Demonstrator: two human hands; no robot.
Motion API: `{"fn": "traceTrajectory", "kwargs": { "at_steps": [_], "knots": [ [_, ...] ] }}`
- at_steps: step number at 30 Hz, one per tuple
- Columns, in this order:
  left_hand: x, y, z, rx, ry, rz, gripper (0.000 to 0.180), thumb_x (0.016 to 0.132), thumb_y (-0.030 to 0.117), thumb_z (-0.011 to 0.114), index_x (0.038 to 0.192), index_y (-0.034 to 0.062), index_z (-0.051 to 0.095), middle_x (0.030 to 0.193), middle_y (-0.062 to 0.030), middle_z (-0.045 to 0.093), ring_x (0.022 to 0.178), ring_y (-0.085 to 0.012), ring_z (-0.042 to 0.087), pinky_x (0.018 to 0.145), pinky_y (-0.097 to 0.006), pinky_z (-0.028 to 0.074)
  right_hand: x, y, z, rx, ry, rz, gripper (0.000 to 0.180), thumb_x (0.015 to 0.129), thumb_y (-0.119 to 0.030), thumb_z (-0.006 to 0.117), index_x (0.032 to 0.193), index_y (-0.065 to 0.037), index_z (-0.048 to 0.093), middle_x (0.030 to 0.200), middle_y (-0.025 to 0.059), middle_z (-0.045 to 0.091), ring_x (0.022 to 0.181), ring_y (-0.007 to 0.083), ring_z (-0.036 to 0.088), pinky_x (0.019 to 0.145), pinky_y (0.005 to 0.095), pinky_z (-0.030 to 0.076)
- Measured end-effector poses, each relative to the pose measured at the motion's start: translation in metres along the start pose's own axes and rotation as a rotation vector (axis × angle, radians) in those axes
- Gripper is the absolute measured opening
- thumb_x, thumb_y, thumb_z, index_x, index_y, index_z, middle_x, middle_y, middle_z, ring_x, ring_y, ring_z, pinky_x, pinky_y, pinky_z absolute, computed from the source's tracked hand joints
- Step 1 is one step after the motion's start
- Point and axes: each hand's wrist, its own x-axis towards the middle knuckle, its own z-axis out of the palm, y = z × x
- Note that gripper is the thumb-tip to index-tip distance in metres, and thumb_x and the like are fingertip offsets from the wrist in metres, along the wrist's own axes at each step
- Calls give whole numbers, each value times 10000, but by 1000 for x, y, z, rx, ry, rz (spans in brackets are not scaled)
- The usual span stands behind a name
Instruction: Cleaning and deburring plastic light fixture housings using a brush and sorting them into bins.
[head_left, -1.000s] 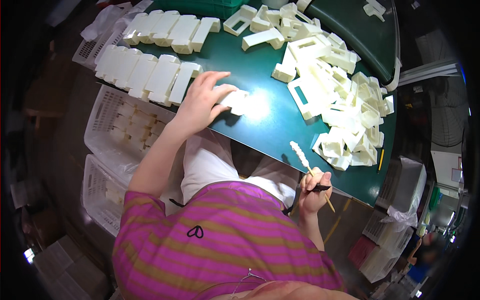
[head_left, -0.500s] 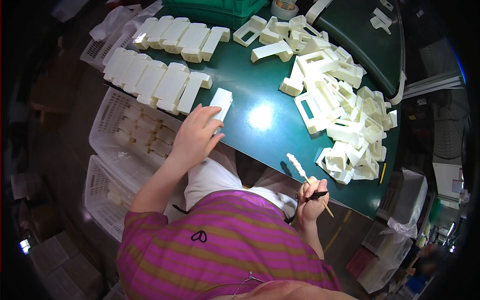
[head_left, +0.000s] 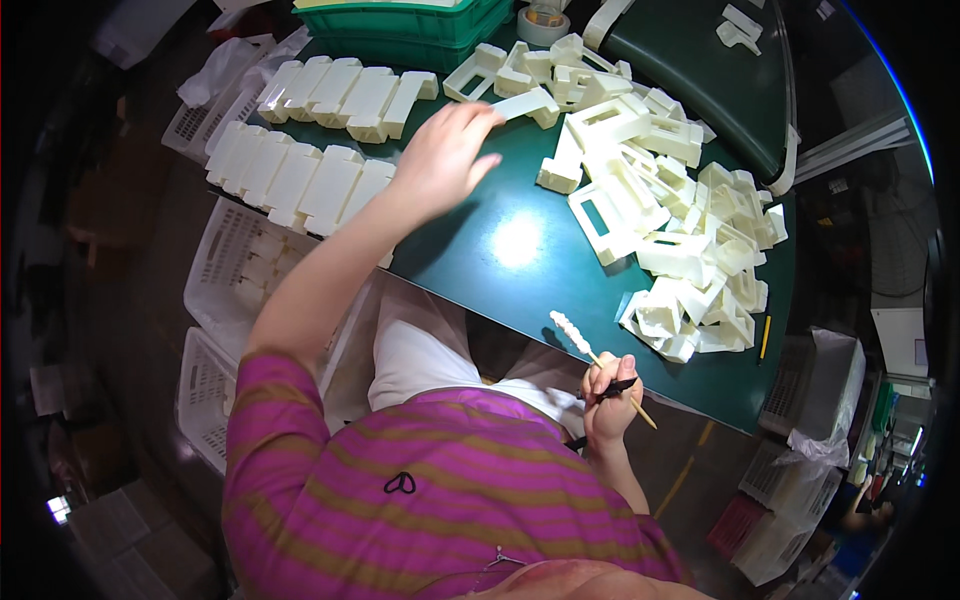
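My left hand (head_left: 443,158) reaches over the green table with thumb and fingers apart. Its fingertips are at the near end of a cream plastic housing (head_left: 528,104); whether they touch it I cannot tell. My right hand (head_left: 606,398), by the front edge, is closed around a thin wooden stick (head_left: 643,412) whose far end is wrapped in pinkish-white material. A small black item (head_left: 620,387) also sits between those fingers. Two rows of cream housings stand at the left, a back row (head_left: 335,92) and a front row (head_left: 290,180). My forearm hides the front row's right end.
A large heap of loose cream housings (head_left: 660,250) covers the table's right side. Green bins (head_left: 400,30) and a tape roll (head_left: 543,25) are at the back. White crates (head_left: 215,265) stand below the left edge. A yellow pencil-like stick (head_left: 765,338) lies near the right edge.
My left hand has let go of a white housing near the front row and moved up and right to the loose housing. My right hand still holds the stick.
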Motion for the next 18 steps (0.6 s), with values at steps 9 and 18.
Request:
{"fn": "traceTrajectory", "kwargs": {
  "at_steps": [9, 18],
  "knots": [
    [39, -46, 105, 221, 90, -235, 416, 769, 132, 597, 1144, 27, 449, 1004, -178, 536, 946, -323, 540, 785, -405, 457, -29, -11, -20, -94, 22, -18, 509, 964, -302, 339, 541, -26, 407, 537, 66, 379, 419, 120, 345, 399, 235, 259],
    [-111, 118, 22, -1810, -751, -759, 492, 848, 195, 573, 1239, 15, 335, 1047, -175, 566, 1008, -250, 579, 832, -331, 478, -71, -12, -61, -424, -23, 190, 474, 951, -286, 369, 575, -29, 503, 574, 12, 471, 503, 61, 415, 460, 204, 311]
  ]
}}
